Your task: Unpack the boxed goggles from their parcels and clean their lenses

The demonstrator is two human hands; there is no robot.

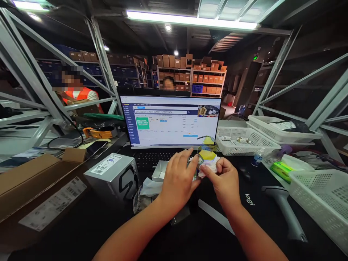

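Note:
A pair of glasses with yellow-tinted lenses (208, 155) is held up between my hands, in front of the lower right of the monitor. My left hand (178, 175) grips one side of the glasses, its fingertips at the lens edge. My right hand (225, 181) is closed on a crumpled white cloth (210, 167) pressed against the glasses. Part of the frame is hidden behind the fingers. Behind my left hand lies an open white box (160, 170). A grey and white cloth pouch (148, 190) is beside my left wrist.
A silver printed box (111, 175) and an opened carton (51, 192) stand left. Beyond the keyboard (146, 159) is the monitor (168, 127). A scanner (285, 210), mouse (245, 174), small bottle (258, 157) and white baskets (244, 139) are right. A person in an orange vest (81, 95) is beyond.

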